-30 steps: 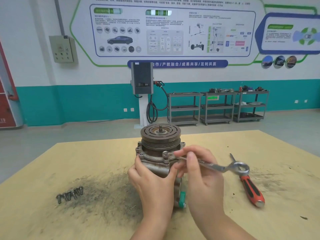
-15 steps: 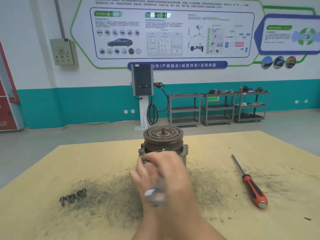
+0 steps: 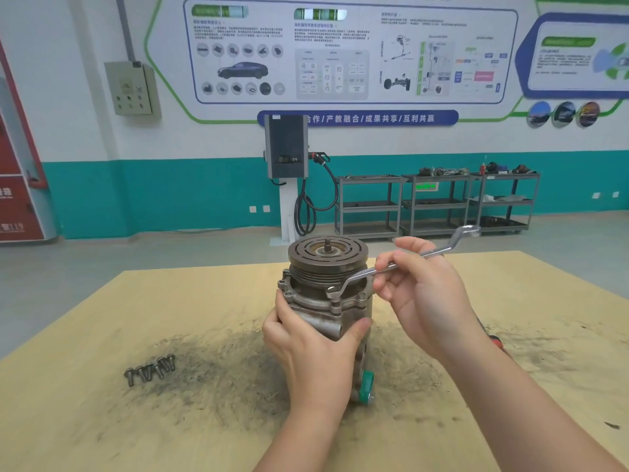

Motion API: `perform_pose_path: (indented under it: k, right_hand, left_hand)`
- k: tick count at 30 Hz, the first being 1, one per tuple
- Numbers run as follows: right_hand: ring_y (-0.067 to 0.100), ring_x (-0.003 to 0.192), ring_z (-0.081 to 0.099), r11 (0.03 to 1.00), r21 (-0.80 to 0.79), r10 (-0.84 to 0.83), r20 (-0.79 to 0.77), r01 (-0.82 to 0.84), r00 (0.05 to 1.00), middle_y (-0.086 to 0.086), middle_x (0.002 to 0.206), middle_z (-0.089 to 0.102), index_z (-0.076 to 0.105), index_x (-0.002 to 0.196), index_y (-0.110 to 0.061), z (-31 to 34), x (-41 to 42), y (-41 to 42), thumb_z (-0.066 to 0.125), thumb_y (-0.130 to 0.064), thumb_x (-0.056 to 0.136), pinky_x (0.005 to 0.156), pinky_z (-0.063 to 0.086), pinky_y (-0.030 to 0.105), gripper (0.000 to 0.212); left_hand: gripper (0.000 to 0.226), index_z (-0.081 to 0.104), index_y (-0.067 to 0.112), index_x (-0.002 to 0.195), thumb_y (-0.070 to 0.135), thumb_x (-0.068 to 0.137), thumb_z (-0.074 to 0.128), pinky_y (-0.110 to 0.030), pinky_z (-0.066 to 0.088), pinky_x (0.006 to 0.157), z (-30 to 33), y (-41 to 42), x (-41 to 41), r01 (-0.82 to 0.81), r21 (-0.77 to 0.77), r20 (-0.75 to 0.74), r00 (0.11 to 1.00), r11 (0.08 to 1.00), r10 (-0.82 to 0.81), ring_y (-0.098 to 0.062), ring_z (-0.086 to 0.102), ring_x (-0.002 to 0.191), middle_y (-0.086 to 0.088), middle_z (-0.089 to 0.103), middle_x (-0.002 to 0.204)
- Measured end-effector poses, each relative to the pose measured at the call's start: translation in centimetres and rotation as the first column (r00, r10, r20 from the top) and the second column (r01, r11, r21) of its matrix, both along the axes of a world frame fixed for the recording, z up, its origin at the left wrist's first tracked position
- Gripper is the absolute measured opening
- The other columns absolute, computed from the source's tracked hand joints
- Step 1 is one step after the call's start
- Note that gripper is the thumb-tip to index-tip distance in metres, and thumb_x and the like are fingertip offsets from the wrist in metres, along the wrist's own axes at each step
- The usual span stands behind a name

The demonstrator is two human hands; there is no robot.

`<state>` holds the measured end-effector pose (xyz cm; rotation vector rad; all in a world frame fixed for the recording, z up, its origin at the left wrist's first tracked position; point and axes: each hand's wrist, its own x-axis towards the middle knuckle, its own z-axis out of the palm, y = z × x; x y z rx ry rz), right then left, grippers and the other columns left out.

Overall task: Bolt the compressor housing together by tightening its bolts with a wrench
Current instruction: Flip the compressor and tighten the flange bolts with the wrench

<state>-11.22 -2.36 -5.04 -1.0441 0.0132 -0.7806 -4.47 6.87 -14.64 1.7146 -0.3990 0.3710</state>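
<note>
The grey metal compressor point(image 3: 318, 303) stands upright in the middle of the table, its round pulley point(image 3: 327, 256) on top. My left hand point(image 3: 308, 338) grips the housing from the front, thumb on the right side. My right hand point(image 3: 420, 289) pinches the shaft of a silver ring wrench point(image 3: 401, 264). The wrench's near ring end sits at a bolt point(image 3: 335, 294) on the housing's front flange; its far end points up to the right. Another flange bolt point(image 3: 361, 296) shows to the right.
Several loose bolts point(image 3: 151, 369) lie on the tabletop point(image 3: 102, 420) at the left, amid dark grime. A red-handled screwdriver point(image 3: 495, 340) lies at the right, mostly hidden behind my right forearm. A green cap point(image 3: 367, 386) sticks out low on the compressor.
My right hand swung the wrench toward me half a second ago, then lifted it back. The wrench now angles up to the right with its ring end at the front flange bolt.
</note>
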Motion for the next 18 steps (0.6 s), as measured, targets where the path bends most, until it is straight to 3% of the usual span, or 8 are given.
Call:
perform_pose_path:
  k: [3,8,10,13,18]
  right_hand:
    - [0.019,0.047,0.052,0.997,0.009,0.081,-0.025,-0.081,0.996,0.008,0.061,0.059,0.042,0.093,-0.011,0.1,0.2,-1.1,0.035,0.008,0.095,0.042,0.037,0.023,0.02]
    - [0.018,0.047,0.051,0.983,0.109,0.152,-0.013,-0.15,0.988,0.006,0.061,0.056,0.042,0.088,-0.011,-1.3,0.8,-1.8,0.035,0.005,0.095,0.041,0.037,0.022,0.019]
    - [0.017,0.048,0.05,0.977,0.152,0.15,0.007,-0.149,0.989,0.006,0.063,0.055,0.042,0.089,-0.011,-2.0,0.8,-1.8,0.035,0.004,0.096,0.041,0.038,0.022,0.018]
    - [0.017,0.049,0.05,0.98,0.164,0.105,0.064,-0.115,0.992,0.006,0.063,0.056,0.043,0.088,-0.011,-2.5,0.5,-1.1,0.034,0.004,0.096,0.042,0.039,0.022,0.019]
    - [0.02,0.057,0.056,0.995,-0.024,-0.088,0.223,0.096,0.971,0.008,0.069,0.06,0.058,0.087,-0.014,-3.6,-1.1,2.1,0.044,0.001,0.095,0.049,0.046,0.025,0.023]
  left_hand:
    - [0.132,0.009,0.011,0.157,0.045,0.059,0.092,-0.037,0.031,0.114,0.1,-0.1,-0.2,-0.016,-0.025,0.016,1.0,1.0,0.016,-0.019,0.023,0.131,0.004,0.021,0.128]
    - [0.131,0.013,0.011,0.157,0.044,0.057,0.092,-0.023,0.023,0.104,-0.3,-0.2,0.1,-0.034,-0.04,0.016,0.999,0.999,0.035,-0.003,0.02,0.113,0.007,0.018,0.119]
    - [0.128,0.016,0.01,0.155,0.042,0.058,0.093,-0.02,0.022,0.103,-0.2,-0.2,0.0,-0.035,-0.05,0.007,0.999,0.998,0.036,-0.005,0.022,0.116,0.008,0.018,0.118]
    - [0.125,0.017,0.012,0.154,0.042,0.06,0.093,-0.024,0.026,0.104,-0.1,-0.1,0.1,-0.025,-0.053,-0.023,0.999,0.998,0.024,-0.012,0.025,0.124,0.009,0.018,0.118]
    - [0.122,0.02,0.012,0.153,0.043,0.061,0.092,-0.029,0.032,0.108,0.3,0.3,0.1,-0.004,-0.038,-0.03,1.0,0.999,0.003,-0.013,0.03,0.122,0.01,0.02,0.117]
